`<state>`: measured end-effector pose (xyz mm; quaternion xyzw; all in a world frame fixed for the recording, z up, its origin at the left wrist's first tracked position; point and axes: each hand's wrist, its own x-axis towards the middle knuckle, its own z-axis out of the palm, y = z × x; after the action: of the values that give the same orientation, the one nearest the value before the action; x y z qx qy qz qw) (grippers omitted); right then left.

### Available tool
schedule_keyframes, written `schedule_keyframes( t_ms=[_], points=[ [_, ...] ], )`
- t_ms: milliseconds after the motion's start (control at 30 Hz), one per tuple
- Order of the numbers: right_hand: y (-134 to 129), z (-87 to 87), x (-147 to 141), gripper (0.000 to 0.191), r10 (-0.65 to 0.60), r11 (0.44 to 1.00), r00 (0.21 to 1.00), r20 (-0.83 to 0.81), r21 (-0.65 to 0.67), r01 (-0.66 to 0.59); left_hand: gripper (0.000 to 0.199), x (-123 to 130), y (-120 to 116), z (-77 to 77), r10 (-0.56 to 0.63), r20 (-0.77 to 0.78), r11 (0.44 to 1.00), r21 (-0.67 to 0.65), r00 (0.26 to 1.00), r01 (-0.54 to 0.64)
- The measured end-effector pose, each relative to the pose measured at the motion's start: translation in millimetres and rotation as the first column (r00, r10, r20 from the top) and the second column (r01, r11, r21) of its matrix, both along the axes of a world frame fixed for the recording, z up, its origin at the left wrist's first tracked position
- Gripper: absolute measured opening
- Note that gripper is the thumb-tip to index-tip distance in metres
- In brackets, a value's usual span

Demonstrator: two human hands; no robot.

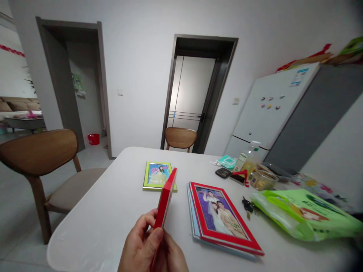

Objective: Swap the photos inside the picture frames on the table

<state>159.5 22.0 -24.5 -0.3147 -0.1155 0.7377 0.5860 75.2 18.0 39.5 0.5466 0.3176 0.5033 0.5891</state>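
Note:
A red picture frame [166, 196] stands on edge in front of me, seen from its narrow side, so its picture is hidden. My left hand [141, 241] grips its lower part, thumb on the near edge and fingers curled behind. On the frame's other side, my right hand [172, 253] is pressed against it low down, its fingers mostly hidden. Beyond it, a yellow-green picture frame [145, 177] lies flat on the white table [96, 219]. To the right, a larger red frame with a wedding photo [221, 213] rests on a light blue frame [194, 223].
Along the table's right side are a green plastic pack [309, 215], keys [248, 206], a black wallet-like item [223, 173], a bottle [251, 158] and a clear jar [263, 180]. Wooden chairs stand at the left [39, 151] and far side [180, 137]. A fridge [272, 98] stands behind.

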Motion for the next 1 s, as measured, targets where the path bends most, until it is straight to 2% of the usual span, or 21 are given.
schedule_keyframes(
  t_ms=[33,100,167,233,300,367,467,533,600,700,767,833,900,933,1000],
  points=[
    [1.0,5.3,2.9,0.033,-0.072,0.997,0.997,-0.027,0.038,0.073,0.024,5.9,-1.1,5.9,-0.021,0.067,0.999,-0.029,0.998,0.023],
    [1.3,18.0,27.3,0.032,-0.188,0.980,0.982,0.019,0.075,0.186,0.033,17.1,-0.7,18.3,-0.018,0.164,0.999,-0.027,0.986,0.022],
    [-0.7,31.3,71.4,0.033,-0.223,0.975,0.958,0.181,0.051,0.217,0.051,29.4,2.4,28.3,-0.023,0.241,0.999,-0.020,0.970,0.029],
    [-3.2,43.0,123.8,0.032,-0.252,0.967,0.882,0.397,0.074,0.243,0.057,45.4,7.3,30.1,-0.114,0.290,0.992,-0.012,0.950,0.123],
    [-4.3,51.6,173.4,0.031,-0.230,0.969,0.802,0.551,0.053,0.241,0.053,65.8,13.1,20.3,-0.232,0.287,0.971,0.005,0.930,0.240],
    [-3.0,55.5,213.5,0.033,-0.175,0.975,0.725,0.666,0.014,0.222,0.052,87.9,19.3,1.0,-0.279,0.183,0.960,0.012,0.943,0.281],
    [1.8,50.9,252.4,0.038,-0.109,0.978,0.592,0.799,-0.022,0.210,0.048,114.6,27.0,-33.1,-0.174,-0.209,0.976,0.090,0.962,0.196],
    [4.0,41.5,266.3,0.039,-0.093,0.976,0.484,0.870,-0.016,0.216,0.048,123.9,30.2,-52.3,-0.083,-0.360,0.979,0.146,0.929,0.145],
    [3.8,29.1,273.1,0.039,-0.098,0.970,0.405,0.909,-0.004,0.244,0.055,127.0,31.5,-67.4,-0.036,-0.409,0.980,0.163,0.912,0.112],
    [-0.7,10.2,274.7,0.039,-0.091,0.981,0.398,0.913,0.013,0.193,0.075,126.0,32.8,-84.6,-0.015,-0.561,0.967,0.203,0.828,0.155],
    [-3.7,-0.1,272.8,0.042,-0.085,0.993,0.352,0.932,0.049,0.110,0.080,125.3,35.5,-93.4,0.033,-0.650,0.936,0.286,0.760,0.205],
    [-3.7,-7.8,270.0,0.049,-0.112,0.990,0.203,0.973,0.092,0.107,0.078,126.2,41.1,-99.6,0.105,-0.667,0.902,0.376,0.738,0.212],
    [0.7,-12.3,267.5,0.056,-0.137,0.980,0.045,0.990,0.128,0.155,0.075,129.3,49.8,-102.7,0.150,-0.663,0.889,0.415,0.733,0.193],
    [4.8,-13.3,266.9,0.059,-0.145,0.973,-0.012,0.989,0.145,0.180,0.074,131.6,55.2,-102.8,0.156,-0.670,0.889,0.416,0.725,0.193],
    [15.7,-12.5,267.4,0.059,-0.146,0.969,-0.058,0.988,0.154,0.192,0.074,135.9,68.3,-100.1,0.162,-0.698,0.881,0.420,0.698,0.216]
  ],
)
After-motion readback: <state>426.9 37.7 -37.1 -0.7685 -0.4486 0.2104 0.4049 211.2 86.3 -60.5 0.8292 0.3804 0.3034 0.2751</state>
